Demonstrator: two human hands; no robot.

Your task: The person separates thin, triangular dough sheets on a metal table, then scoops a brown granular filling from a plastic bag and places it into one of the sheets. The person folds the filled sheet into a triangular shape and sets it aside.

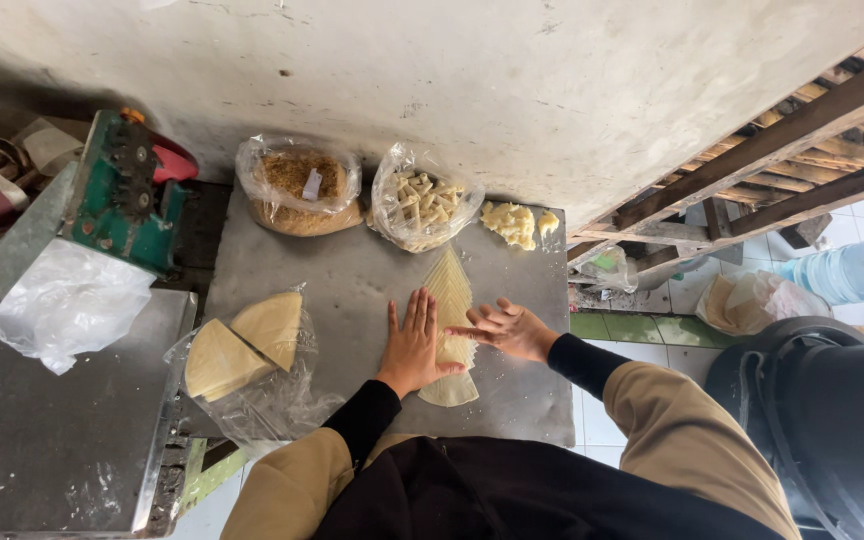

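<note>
My left hand (412, 345) lies flat and open pinning the triangular dough sheet (450, 290) on the metal surface (352, 270), right hand (510, 328) open-fingered on its edge, probably mid-rolling; next needs even pressure.

Far on the metal table (352, 280) sit two clear bags: one of brown shreds (299, 187) on the left, one of pale rolled pieces (422, 208) to its right. Just right of them lies a loose pile of pale pieces (510, 223). Near left, a plastic bag holds triangular wrappers (242, 348). Left of the table stands a green machine (122, 195), with a crumpled white bag (67, 300) nearer. Far right on the tiled floor lies a water jug (857, 272).
</note>
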